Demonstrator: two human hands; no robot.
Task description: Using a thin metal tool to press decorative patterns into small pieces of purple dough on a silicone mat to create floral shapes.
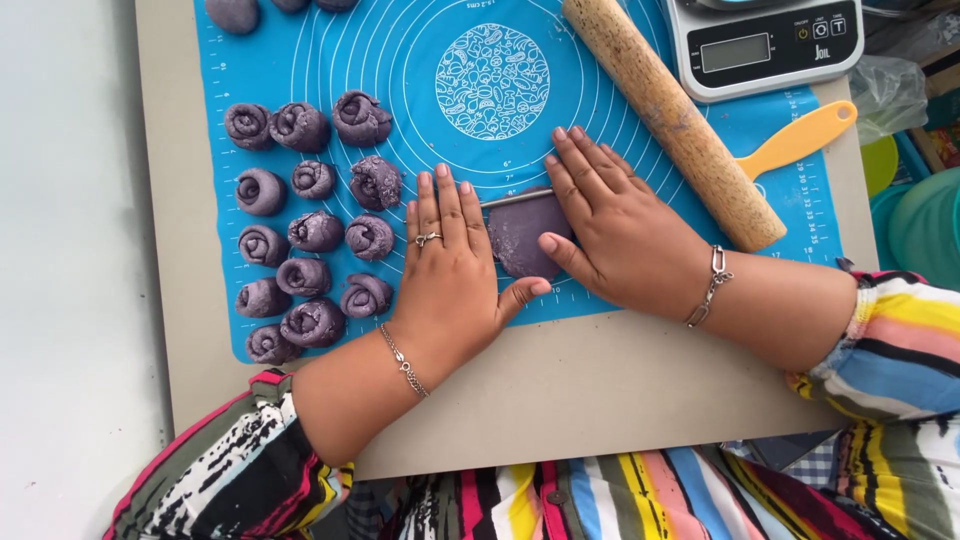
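A flat piece of purple dough (522, 240) lies on the blue silicone mat (640, 170). A thin metal rod (515, 198) rests across its far edge. My left hand (450, 270) lies flat on the mat, fingers together, covering the rod's left end, with the thumb by the dough's near edge. My right hand (610, 225) is pressed flat over the dough's right side and the rod's right end. Both hands face palm down, and neither closes around anything.
Several rolled purple dough spirals (310, 230) sit in rows on the mat's left. A wooden rolling pin (670, 115) lies diagonally at right, beside a yellow-handled tool (800, 140). A kitchen scale (765, 40) stands at the top right. The mat lies on a grey board (600, 400).
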